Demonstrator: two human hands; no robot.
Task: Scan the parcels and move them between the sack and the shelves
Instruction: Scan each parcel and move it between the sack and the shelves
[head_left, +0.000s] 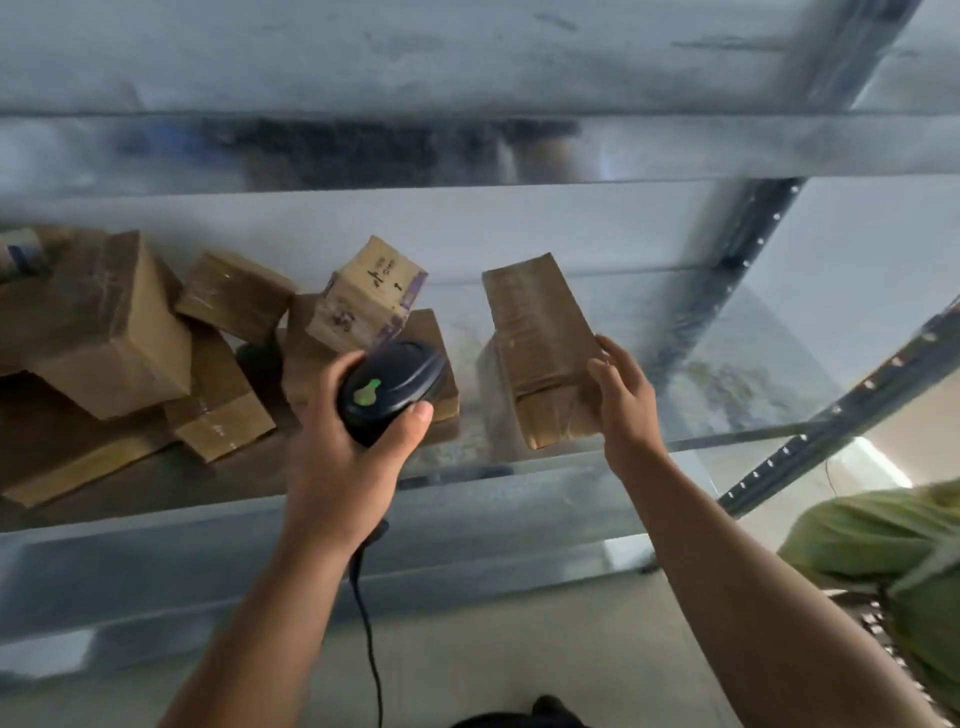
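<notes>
My left hand (340, 457) grips a black corded barcode scanner (389, 387), held over the front of a metal shelf (545, 462). My right hand (621, 400) holds the near right edge of a long brown taped parcel (537, 348) that lies on the shelf, tilted away from me. Several brown cardboard parcels (119, 338) are piled on the shelf's left part, with a small printed box (366, 296) on top just behind the scanner. A green sack (883, 545) sits low at the right edge.
A grey upper shelf (467, 150) runs across above the parcels. Perforated metal uprights (748, 244) stand at the right, with a slanted rail (841, 405) beside the sack. The scanner's cable (371, 639) hangs down over a pale floor.
</notes>
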